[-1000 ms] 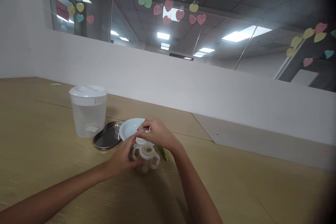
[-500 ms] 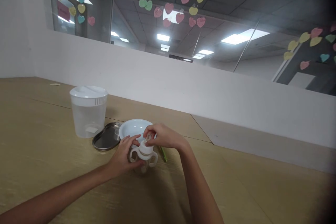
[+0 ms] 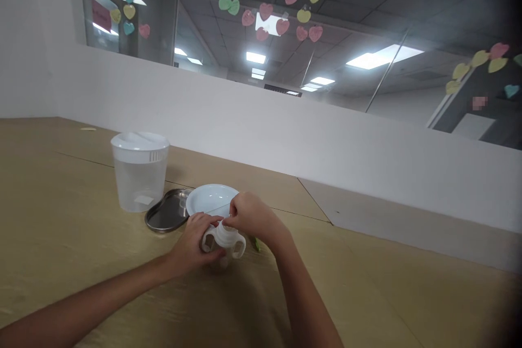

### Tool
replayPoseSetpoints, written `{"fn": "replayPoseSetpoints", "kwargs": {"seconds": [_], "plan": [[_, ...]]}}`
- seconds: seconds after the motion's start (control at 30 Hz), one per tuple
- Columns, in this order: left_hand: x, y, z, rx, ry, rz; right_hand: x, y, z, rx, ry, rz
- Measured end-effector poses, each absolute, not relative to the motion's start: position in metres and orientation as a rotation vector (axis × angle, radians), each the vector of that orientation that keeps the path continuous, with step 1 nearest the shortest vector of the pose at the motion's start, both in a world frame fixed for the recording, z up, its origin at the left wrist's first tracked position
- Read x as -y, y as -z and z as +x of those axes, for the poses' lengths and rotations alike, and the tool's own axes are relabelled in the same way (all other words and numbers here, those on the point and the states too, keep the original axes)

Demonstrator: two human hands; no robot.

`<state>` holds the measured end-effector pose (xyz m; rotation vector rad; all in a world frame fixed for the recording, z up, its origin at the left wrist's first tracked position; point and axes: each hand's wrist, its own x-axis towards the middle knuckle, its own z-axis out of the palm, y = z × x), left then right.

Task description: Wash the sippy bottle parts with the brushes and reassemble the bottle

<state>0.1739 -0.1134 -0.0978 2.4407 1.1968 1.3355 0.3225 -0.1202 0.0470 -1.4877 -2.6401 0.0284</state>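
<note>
A white baby bottle with two side handles stands on the wooden table, close in front of me. My left hand is wrapped around its left side, with the thumb across the lower front. From the right, my right hand reaches over the top, its fingers pinched at the mouth of the bottle. They hide most of the clear nipple there. Behind the bottle sits a pale blue bowl. Part of a green stick-like thing shows under my right wrist.
A shiny metal kidney-shaped tray lies left of the bowl, with a small clear thing at its far end. Beyond it stands a translucent lidded tub. A white wall with a window above borders the table's far edge.
My right hand has turned over, its fingers curling lower onto the bottle's top, so the clear nipple is now mostly hidden. My left hand keeps its grip. The view has shifted slightly.
</note>
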Motion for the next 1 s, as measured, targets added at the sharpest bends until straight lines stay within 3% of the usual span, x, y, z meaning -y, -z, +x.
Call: {"fn": "replayPoseSetpoints", "kwargs": {"seconds": [0.23, 1.0], "plan": [[0.111, 0.102, 0.174, -1.204, -1.361, 2.444, 0.126, -0.045, 0.308, 2.582, 0.352, -1.718], [0.114, 0.099, 0.177, -1.289, -1.353, 2.411, 0.125, -0.036, 0.316, 2.811, 0.132, -1.452]]}}
